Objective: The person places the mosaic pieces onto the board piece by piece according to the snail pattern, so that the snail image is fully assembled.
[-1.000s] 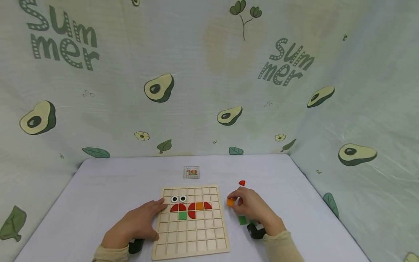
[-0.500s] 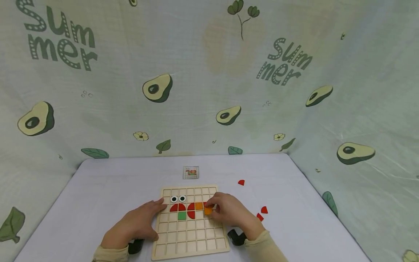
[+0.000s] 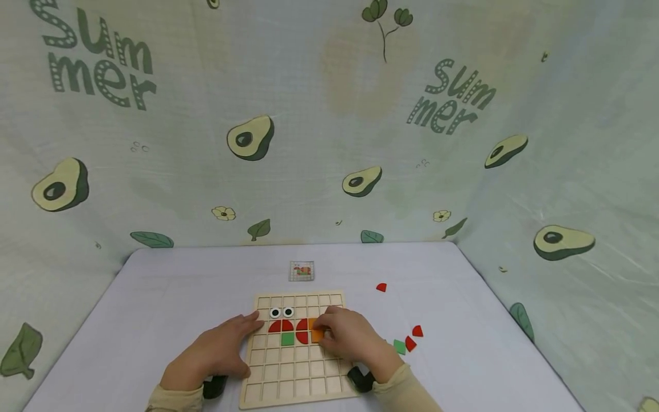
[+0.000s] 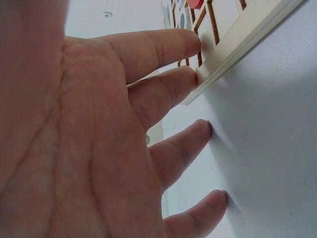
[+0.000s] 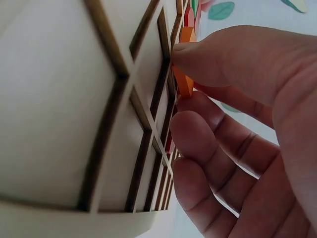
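A wooden grid board (image 3: 285, 372) lies on the table with red quarter-round pieces (image 3: 301, 337), a green square tile (image 3: 287, 339) and two round eye pieces (image 3: 288, 312) in its cells. My right hand (image 3: 352, 337) pinches an orange square tile (image 5: 184, 82) between thumb and fingers, over the cell right of the lower red quarter-round. The tile looks tilted in the right wrist view. Another orange tile (image 3: 312, 323) sits just above, partly hidden by the fingers. My left hand (image 3: 221, 349) rests at the board's left edge, fingers straight and spread, some fingertips touching the rim (image 4: 218, 69).
A small picture card (image 3: 301, 271) lies behind the board. To the right are a loose red quarter-round (image 3: 381, 287), two more red pieces (image 3: 410, 343) and a green tile (image 3: 399, 347). Printed cloth (image 3: 309, 143) hangs behind the table.
My right hand has carried the orange square tile leftward from beside the board to a cell in the third row. The left hand has stayed at the board's edge.
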The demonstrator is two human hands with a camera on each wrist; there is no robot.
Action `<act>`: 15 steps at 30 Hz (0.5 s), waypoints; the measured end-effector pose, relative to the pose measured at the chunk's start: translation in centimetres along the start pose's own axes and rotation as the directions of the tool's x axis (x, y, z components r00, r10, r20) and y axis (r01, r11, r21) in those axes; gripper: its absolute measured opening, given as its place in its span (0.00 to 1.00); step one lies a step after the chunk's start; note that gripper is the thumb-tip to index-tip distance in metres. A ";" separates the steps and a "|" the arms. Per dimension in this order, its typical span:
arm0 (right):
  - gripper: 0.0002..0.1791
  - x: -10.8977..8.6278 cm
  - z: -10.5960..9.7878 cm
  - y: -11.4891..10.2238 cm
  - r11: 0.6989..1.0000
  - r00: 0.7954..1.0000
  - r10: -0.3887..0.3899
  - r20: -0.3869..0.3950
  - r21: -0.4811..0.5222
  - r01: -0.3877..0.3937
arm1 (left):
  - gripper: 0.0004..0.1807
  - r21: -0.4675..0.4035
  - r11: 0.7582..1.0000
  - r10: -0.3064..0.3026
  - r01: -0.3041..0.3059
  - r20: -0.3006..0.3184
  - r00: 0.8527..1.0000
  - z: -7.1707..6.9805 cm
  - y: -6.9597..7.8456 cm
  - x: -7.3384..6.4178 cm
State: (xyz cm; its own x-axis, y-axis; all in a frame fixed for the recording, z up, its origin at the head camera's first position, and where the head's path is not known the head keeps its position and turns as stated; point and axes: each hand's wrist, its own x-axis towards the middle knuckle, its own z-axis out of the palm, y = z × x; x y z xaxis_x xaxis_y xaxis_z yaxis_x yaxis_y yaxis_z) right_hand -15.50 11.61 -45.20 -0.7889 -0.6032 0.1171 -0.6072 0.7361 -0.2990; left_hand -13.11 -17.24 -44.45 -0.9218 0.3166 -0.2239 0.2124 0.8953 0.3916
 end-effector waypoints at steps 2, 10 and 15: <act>0.10 0.0 0.1 0.1 1.000 1.000 -0.007 -0.006 -0.004 0.007 | 0.49 0.001 1.000 0.000 0.000 -0.002 1.000 0.1 0.0 0.1; 0.10 -0.1 0.2 0.1 1.000 1.000 -0.010 -0.014 0.002 0.010 | 0.49 -0.004 1.000 0.012 -0.012 0.001 1.000 0.1 -0.1 0.0; 0.10 -0.1 0.0 0.0 1.000 1.000 -0.020 -0.022 -0.004 0.020 | 0.49 -0.017 1.000 0.022 -0.022 0.001 1.000 -0.2 0.0 -0.2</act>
State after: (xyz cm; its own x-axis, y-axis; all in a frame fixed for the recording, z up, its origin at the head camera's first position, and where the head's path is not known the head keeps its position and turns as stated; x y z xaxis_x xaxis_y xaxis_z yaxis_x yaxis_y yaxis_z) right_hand -15.46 11.66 -45.23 -0.7783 -0.6113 0.1435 -0.6234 0.7248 -0.2932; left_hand -12.98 -17.38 -44.25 -0.9165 0.3367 -0.2160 0.2274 0.8828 0.4111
